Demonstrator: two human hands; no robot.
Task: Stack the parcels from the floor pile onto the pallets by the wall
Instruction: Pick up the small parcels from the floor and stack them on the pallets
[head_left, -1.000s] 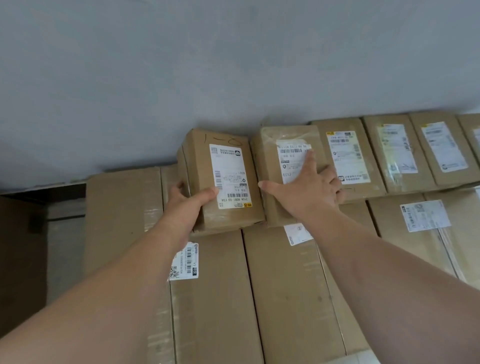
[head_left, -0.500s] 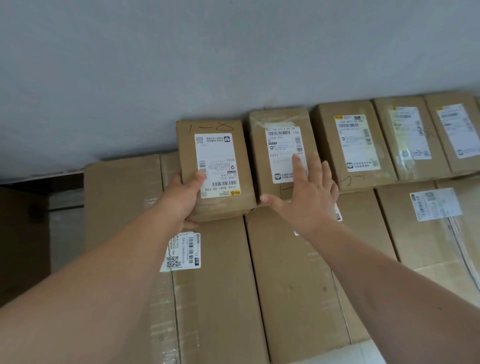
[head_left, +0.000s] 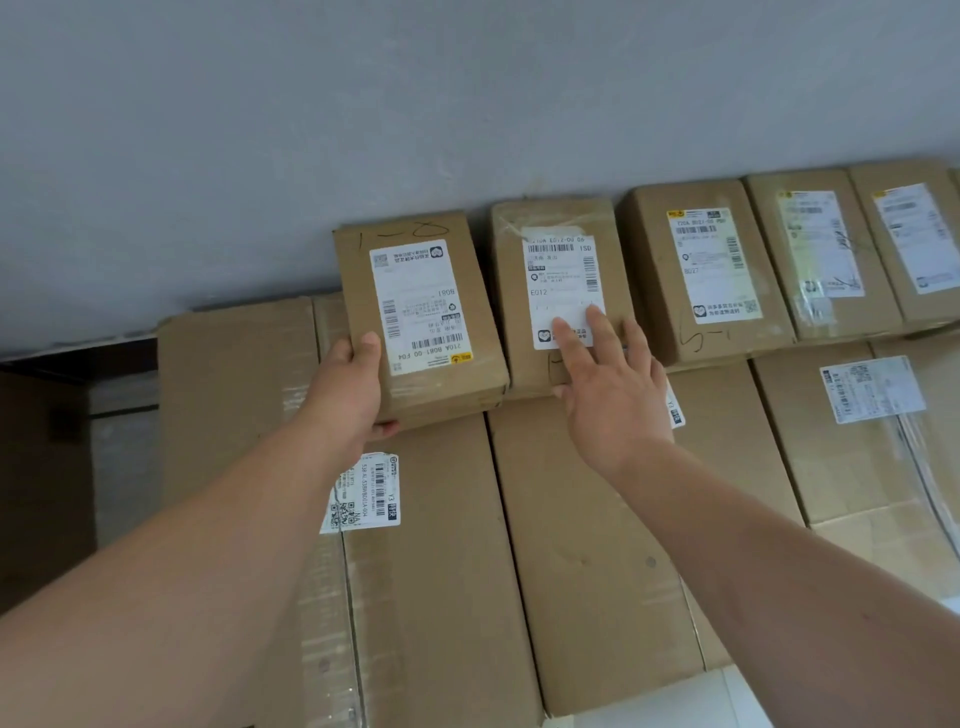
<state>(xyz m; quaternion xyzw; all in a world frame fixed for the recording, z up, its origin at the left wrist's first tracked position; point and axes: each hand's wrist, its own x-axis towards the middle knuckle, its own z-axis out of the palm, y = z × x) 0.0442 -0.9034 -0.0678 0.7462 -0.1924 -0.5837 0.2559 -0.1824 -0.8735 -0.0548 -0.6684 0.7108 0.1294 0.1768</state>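
Note:
A small brown parcel (head_left: 415, 270) marked "1-8" with a white label lies against the grey wall, at the left end of a row of small parcels on top of large cartons. My left hand (head_left: 350, 387) grips its near left corner, thumb on top and fingers underneath. The neighbouring parcel (head_left: 558, 223) with the "E012" label lies just to its right. Over that parcel's near end my right hand (head_left: 610, 384) is spread with straight fingers, the fingertips reaching its label.
Three more labelled parcels (head_left: 701, 260) continue the row to the right along the wall (head_left: 467, 104). Large taped cartons (head_left: 582, 519) form the layer beneath. At the far left the stack ends in a dark gap (head_left: 47, 441).
My left hand has pushed the "1-8" parcel back against the wall and laid it flat. My right hand has come off the top of the neighbouring parcel and drawn back to its near end.

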